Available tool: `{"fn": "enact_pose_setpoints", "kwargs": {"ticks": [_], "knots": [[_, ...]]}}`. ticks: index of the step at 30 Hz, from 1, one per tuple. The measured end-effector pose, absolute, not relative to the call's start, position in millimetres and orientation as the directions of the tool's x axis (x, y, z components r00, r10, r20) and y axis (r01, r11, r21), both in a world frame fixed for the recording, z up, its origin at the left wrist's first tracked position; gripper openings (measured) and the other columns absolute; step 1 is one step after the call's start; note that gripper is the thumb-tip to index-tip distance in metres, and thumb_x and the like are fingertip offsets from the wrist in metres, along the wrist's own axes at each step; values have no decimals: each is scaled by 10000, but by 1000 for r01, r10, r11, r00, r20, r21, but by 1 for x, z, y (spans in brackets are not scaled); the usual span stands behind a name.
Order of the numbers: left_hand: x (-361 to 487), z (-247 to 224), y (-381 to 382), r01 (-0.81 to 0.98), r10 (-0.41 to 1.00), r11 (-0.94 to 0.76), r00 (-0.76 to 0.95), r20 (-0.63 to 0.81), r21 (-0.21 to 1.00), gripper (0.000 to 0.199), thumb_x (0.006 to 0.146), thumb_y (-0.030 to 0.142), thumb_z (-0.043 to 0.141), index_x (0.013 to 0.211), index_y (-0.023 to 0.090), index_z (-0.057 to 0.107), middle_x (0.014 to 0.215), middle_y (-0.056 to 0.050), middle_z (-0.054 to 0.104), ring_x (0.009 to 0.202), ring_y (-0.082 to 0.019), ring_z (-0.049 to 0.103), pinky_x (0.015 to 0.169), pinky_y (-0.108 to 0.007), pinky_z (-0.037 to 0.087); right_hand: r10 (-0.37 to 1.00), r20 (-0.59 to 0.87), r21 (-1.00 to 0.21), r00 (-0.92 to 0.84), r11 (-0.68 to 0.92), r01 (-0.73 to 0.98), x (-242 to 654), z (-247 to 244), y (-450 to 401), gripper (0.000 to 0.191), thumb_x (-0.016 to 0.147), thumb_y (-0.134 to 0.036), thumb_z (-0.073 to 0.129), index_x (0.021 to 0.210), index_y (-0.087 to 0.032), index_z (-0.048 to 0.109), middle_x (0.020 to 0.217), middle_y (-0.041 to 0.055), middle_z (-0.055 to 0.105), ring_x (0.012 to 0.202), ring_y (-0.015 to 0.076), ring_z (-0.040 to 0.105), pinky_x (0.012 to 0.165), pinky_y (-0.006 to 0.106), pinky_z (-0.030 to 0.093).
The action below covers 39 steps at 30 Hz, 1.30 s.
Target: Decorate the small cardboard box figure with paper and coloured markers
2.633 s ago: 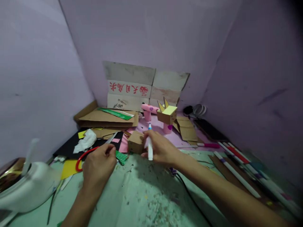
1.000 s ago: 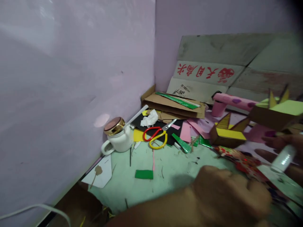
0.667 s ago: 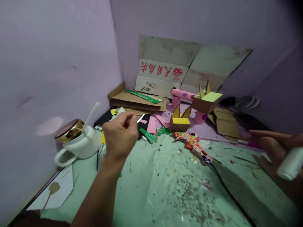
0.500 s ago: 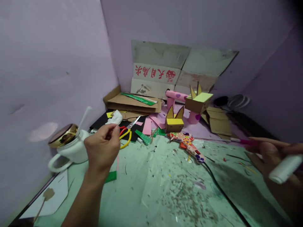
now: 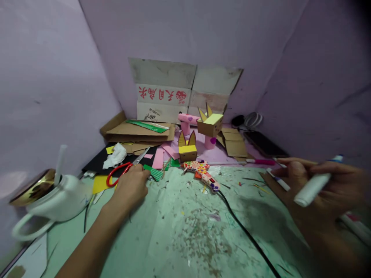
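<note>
My left hand is closed and lowered onto the table beside the scissors with a red handle loop. It covers their other handle, and its fingertips are hidden, so any hold is unclear. Just beyond the fingers lies a green corrugated scrap. On the right, my right hand, somewhat blurred, grips a white marker with a blue end. A magenta pen lies past its fingertips. A flower-patterned glue gun rests mid-table, behind it a small eared cardboard box.
At back stand a pink tube figure with an eared box head and folded cardboard. A white teapot-like cup is at left. A black cord crosses the front right. A phone lies back right.
The view has shifted, so table things sit further left. My left hand has come down from above the scissors to the table. My right hand still holds the marker.
</note>
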State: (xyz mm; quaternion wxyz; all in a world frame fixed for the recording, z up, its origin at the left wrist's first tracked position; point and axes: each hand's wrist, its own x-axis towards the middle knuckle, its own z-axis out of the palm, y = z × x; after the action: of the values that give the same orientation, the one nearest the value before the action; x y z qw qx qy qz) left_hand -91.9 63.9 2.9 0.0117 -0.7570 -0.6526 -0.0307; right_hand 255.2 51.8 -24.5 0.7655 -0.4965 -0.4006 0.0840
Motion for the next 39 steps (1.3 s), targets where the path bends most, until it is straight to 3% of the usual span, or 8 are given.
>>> {"fn": "enact_pose_setpoints", "kwargs": {"ticks": [4, 7, 9, 13, 16, 21, 34, 39], "knots": [[-92, -2, 69, 974, 974, -226, 226, 12, -29, 360, 853, 131, 371, 900, 177, 724, 923, -135, 633, 888, -299, 622, 617, -318, 403, 641, 467, -843, 609, 530, 89, 253, -13, 49, 394, 660, -249, 809, 836, -259, 457, 749, -31, 708, 527, 135, 623, 534, 267, 541], [-91, 0, 68, 969, 969, -246, 247, 24, -17, 339, 890, 181, 349, 851, 159, 685, 925, -142, 645, 876, -303, 634, 628, -324, 412, 866, 320, -915, 385, 388, -113, 243, -3, 42, 328, 730, -495, 733, 791, -226, 555, 639, 14, 707, 469, 166, 629, 473, 295, 526], [-84, 4, 66, 963, 967, -253, 250, 43, 93, 308, 919, 226, 329, 906, 166, 631, 902, -115, 663, 827, -274, 642, 657, -323, 419, 965, 179, -941, 194, 225, -253, 233, 0, 38, 421, 762, -623, 627, 773, -202, 617, 492, 21, 639, 379, 175, 571, 396, 298, 471], [-48, 10, 57, 826, 945, -313, 323, 61, 468, 190, 912, 255, 370, 894, 201, 551, 721, -6, 618, 654, -184, 572, 627, -271, 387, 987, -135, -812, -82, -158, -561, 214, -6, 34, 467, 640, -622, 723, 732, -166, 681, 361, -70, 425, 314, 76, 351, 367, 206, 292], [-11, 9, 49, 655, 909, -335, 413, 51, 677, 140, 863, 238, 429, 783, 203, 539, 654, 27, 539, 622, -154, 501, 589, -245, 351, 988, -143, -815, -66, -155, -559, 204, -17, 33, 447, 643, -596, 733, 683, -157, 660, 376, -91, 372, 336, 55, 271, 372, 193, 240], [22, -3, 35, 410, 918, -187, 396, 10, 893, 193, 868, 316, 450, 826, 181, 581, 652, 26, 498, 597, -140, 454, 572, -246, 356, 1000, -9, -872, -7, -12, -489, 198, -36, 31, 400, 750, -550, 695, 633, -192, 560, 416, -65, 461, 393, 83, 365, 415, 202, 293], [21, -7, 27, 384, 919, -298, 363, 154, 874, 182, 861, 289, 509, 829, 202, 665, 755, -23, 669, 697, -166, 581, 656, -267, 426, 999, 51, -949, -5, 47, -313, 195, -37, 22, 397, 805, -555, 661, 673, -195, 560, 444, -48, 539, 431, 104, 439, 464, 224, 316], [20, -11, 21, 257, 958, -119, 283, 43, 959, 188, 798, 365, 613, 779, 192, 685, 576, 5, 593, 512, -127, 497, 509, -238, 370, 999, -46, -948, -25, -52, -314, 186, -32, 13, 443, 722, -575, 737, 652, -202, 510, 459, -36, 594, 414, 112, 513, 464, 218, 368]]}}
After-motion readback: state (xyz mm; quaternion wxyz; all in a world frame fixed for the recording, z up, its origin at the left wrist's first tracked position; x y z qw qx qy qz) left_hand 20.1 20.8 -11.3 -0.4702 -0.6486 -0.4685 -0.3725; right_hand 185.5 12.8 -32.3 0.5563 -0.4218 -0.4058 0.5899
